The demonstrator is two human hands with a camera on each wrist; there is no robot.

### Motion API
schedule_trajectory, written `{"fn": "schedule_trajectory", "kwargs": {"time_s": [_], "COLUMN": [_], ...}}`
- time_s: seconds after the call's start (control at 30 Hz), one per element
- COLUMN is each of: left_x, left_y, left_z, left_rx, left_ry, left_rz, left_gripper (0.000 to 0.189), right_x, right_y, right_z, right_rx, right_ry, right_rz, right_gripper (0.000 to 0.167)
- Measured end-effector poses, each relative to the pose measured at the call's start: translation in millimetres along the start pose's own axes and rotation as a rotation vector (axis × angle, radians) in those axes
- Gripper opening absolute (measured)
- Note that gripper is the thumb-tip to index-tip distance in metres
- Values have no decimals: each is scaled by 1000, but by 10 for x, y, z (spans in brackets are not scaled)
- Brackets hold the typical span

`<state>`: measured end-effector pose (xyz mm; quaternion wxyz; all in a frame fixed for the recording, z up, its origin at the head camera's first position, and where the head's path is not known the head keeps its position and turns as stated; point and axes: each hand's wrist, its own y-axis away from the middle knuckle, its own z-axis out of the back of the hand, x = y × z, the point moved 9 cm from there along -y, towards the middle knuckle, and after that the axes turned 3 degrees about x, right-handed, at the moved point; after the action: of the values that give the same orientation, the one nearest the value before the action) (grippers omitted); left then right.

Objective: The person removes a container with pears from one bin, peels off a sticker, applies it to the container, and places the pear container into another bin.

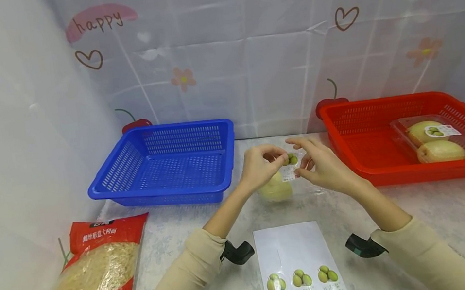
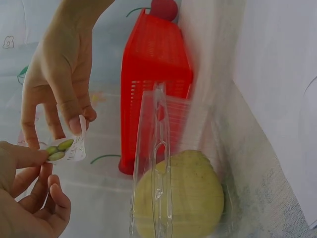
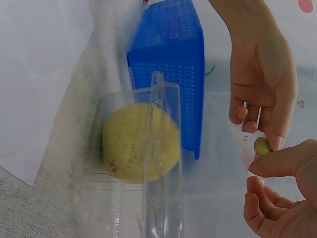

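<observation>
Between both hands is a white label (image 1: 289,173) printed with green fruit. My left hand (image 1: 260,167) pinches the label's fruit-printed end between thumb and forefinger. My right hand (image 1: 324,165) has its thumb at the label's other end; in the right wrist view that thumb (image 3: 272,163) presses on the label's face, with fingers curled behind. Below and behind the hands, a clear plastic clamshell box (image 1: 311,189) sits on the table, its lid apparently down. One pale yellow fruit (image 2: 183,196) shows inside; the hands partly cover the box in the head view.
A sheet of printed labels (image 1: 290,247) lies in front. At back left stands a blue basket (image 1: 165,200); at back right, a red basket (image 1: 395,176) holds a labelled clear box of yellow fruit (image 1: 440,151). A red pasta bag (image 1: 93,276) lies at left.
</observation>
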<state>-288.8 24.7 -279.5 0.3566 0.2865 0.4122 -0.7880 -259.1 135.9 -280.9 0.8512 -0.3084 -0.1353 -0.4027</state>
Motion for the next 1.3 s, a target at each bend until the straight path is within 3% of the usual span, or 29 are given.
{"fn": "schedule_trajectory", "kwargs": {"time_s": [0.27,0.5,1.07,1.3], "left_x": [198,364,518,543], "left_y": [-82,-147,-184,-166], "left_z": [1,-83,-166,-170], "left_rx": [20,74,89,82], "left_ry": [86,52,-111,-146], "left_rz": [125,234,295,292], "left_gripper": [11,15,13,12], "right_x": [-117,-199,-262,-303], "right_y": [78,125,128,125], "right_z": [-51,-119,-255,-314], "right_rx": [-81,-57,-3,19], "right_ry": [-16,-13,-16,-15], "right_rz": [-64,-89,-92,-98], "right_gripper": [32,30,25,25]}}
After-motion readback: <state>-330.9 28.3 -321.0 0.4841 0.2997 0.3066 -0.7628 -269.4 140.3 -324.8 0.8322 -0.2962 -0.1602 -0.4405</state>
